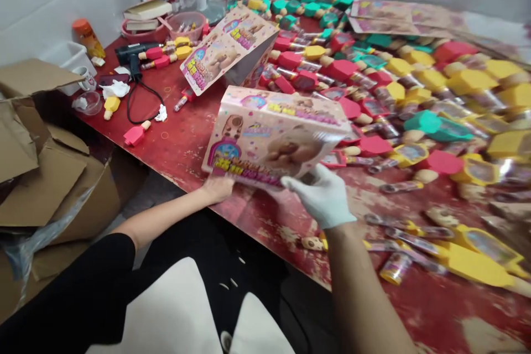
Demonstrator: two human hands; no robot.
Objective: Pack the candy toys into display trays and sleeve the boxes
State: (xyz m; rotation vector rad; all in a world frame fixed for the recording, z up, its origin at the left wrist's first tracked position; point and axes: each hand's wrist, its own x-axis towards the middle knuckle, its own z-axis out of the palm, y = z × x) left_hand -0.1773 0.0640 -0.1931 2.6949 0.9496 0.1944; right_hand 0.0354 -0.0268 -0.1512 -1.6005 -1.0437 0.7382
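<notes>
A pink printed cardboard box (265,146) with a bear picture is held tilted above the front edge of the red table. My left hand (219,188), bare, grips its lower left corner, the fingers partly hidden beneath it. My right hand (321,193), in a white glove, holds the lower right side between thumb and fingers. Just behind it, a second printed box (230,50) stands tilted with a dark opening on its right side. Red, yellow and green popsicle-shaped toys (373,146) lie right of the held box.
Flattened printed cartons (398,16) lie at the back right. A heat gun (135,55) with a looped cord, a mug (84,78) and a pink basket (186,25) are at the left. Brown cardboard boxes (45,177) stand beside the table. Loose yellow toys (477,257) lie at the front right.
</notes>
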